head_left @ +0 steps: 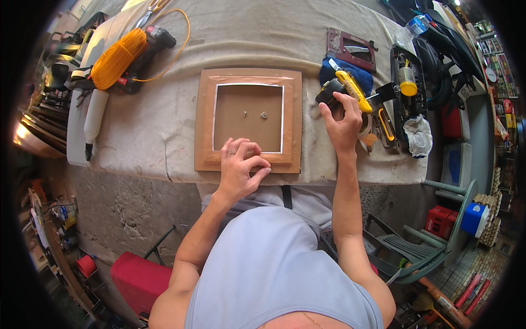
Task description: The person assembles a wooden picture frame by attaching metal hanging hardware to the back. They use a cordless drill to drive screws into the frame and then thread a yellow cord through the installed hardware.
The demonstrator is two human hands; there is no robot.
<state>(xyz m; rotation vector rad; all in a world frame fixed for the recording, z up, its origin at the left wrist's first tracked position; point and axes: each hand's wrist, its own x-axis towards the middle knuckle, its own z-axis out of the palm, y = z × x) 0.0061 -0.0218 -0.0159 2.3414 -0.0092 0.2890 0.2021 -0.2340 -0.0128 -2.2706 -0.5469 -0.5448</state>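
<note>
A picture frame (204,120) lies face down or flat on the cloth-covered table, brown with a white inner border around a sunken brown panel (249,134). On that panel rest a tiny pin-like metal piece (245,114) and a small metal bit (263,115). My left hand (239,170) is over the frame's near edge, thumb and forefinger pinched together; whatever they hold is too small to make out. To the right of the frame my right hand (345,125) hovers with thumb and forefinger apart, close to a yellow utility knife (353,90) and a black roll (329,92).
A dark red tool (352,49) and blue cloth (361,81) lie beyond my right hand. Further right is a black tool case (419,101) with a crumpled white cloth (418,136). An orange cord bundle (118,57) and white bottle (95,118) lie at left.
</note>
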